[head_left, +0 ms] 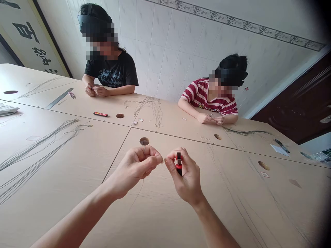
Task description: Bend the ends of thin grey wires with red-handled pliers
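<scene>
Near the middle of the table, my left hand is closed in a pinch on a thin dark cord, whose loose end hangs below the palm. A tiny gold-coloured bit shows at the left fingertips, too small to name. My right hand is wrapped round small pliers with red and black handles, their metal jaws pointing up. The thumb and forefinger of that hand also pinch together close to the left fingertips, with a small gap between the hands. What they pinch is hard to make out.
Bundles of thin cords lie on the left of the wooden table, and fainter ones on the right. Two people sit opposite, handling small things. A red-and-black cutter, a metal ruler and round table holes lie between us.
</scene>
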Demonstrator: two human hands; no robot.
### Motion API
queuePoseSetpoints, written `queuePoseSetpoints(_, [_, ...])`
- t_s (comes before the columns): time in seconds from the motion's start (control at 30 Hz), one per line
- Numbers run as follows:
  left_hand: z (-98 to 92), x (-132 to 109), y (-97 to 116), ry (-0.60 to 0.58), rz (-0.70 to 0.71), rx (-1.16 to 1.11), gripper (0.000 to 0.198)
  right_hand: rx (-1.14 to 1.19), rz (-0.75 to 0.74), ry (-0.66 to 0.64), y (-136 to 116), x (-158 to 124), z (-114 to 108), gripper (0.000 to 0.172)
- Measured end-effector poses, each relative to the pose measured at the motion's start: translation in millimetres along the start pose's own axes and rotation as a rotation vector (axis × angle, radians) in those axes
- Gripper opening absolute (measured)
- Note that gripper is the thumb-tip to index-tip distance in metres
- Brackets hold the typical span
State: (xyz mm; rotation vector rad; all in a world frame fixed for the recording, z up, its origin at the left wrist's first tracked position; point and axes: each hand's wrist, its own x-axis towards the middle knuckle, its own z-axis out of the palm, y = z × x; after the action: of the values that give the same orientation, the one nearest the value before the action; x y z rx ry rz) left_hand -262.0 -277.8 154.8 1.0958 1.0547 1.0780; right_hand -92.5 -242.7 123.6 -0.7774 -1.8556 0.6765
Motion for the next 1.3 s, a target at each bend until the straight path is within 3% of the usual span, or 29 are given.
queuePoseSetpoints(0.6, [0.0, 0.3, -1.7, 0.059, -0.001, 0.118, 0.026, -0.039, -0.106, 0.048, 1.3, 0.5, -2.4, 0.012])
queuePoseSetpoints(0.73, [-0.5, -0.3, -1.1, 0.106, -0.01, 0.1, 0.027, -0.022, -0.104, 0.129, 2.4, 0.0, -0.9, 0.009])
queuePoseSetpoints(1.03, [-1.3, 1.1, -2.2, 0.116, 0.004, 0.084, 0.028, -0.159, -0.355, 0.114, 7.8, 2.3, 4.2, 0.022])
queuePoseSetpoints(1.3, [1.3, 0.8, -3.0, 0.104, 0.01, 0.1, 0.028, -0.218, -0.393, 0.128, 7.9, 3.2, 5.4, 0.025])
